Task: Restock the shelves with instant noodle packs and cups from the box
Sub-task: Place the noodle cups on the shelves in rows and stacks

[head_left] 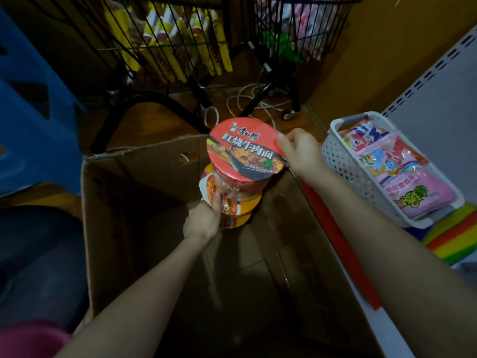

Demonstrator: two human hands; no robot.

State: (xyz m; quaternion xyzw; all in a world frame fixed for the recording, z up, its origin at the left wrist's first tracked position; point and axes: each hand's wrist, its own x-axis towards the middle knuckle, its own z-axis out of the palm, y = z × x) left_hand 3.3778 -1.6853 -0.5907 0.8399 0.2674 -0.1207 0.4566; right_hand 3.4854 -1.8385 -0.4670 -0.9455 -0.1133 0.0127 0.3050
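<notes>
Noodle cups [242, 161] stacked; left hand [204, 220] grips lower, right hand [299, 151] upper.

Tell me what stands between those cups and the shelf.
The white basket of pink packs sits on the shelf, just beyond the right hand holding the red-lidded cup; left hand grips the orange cup.

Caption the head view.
Left hand and right hand hold a red noodle cup stacked on an orange cup over the box.
</notes>
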